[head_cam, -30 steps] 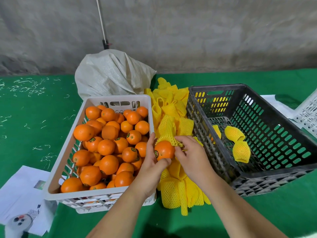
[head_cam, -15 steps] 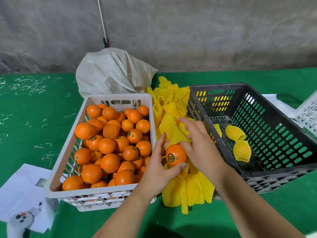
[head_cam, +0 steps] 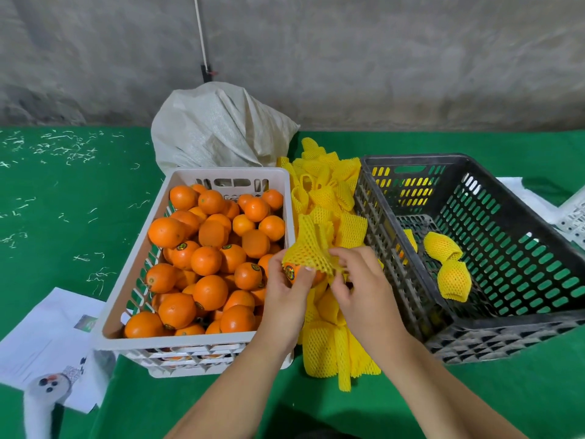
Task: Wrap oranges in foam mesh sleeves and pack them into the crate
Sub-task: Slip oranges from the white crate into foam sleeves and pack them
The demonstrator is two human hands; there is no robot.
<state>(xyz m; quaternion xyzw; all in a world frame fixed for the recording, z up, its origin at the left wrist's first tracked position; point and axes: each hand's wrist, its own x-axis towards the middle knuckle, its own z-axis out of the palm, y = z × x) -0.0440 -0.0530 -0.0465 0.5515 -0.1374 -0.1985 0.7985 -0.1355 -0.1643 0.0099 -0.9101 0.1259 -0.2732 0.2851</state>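
Observation:
My left hand (head_cam: 285,296) grips an orange (head_cam: 292,273) between the two crates, over the pile of yellow foam sleeves (head_cam: 329,201). A yellow foam mesh sleeve (head_cam: 308,248) lies stretched over the top of that orange. My right hand (head_cam: 357,286) pinches the sleeve's right edge. The white crate (head_cam: 136,280) on the left is full of bare oranges (head_cam: 205,258). In the black crate (head_cam: 474,331) on the right lie wrapped oranges (head_cam: 443,247), one of them (head_cam: 454,280) nearer me.
A white woven sack (head_cam: 218,128) stands behind the white crate. Papers (head_cam: 47,337) and a small white figure (head_cam: 47,384) lie at the lower left on the green cloth (head_cam: 63,217). Another white crate's corner (head_cam: 573,213) shows at the right edge.
The orange came out of the white crate's side into the gap between the crates. My right hand picked a sleeve from the pile and drew it down over the orange's top.

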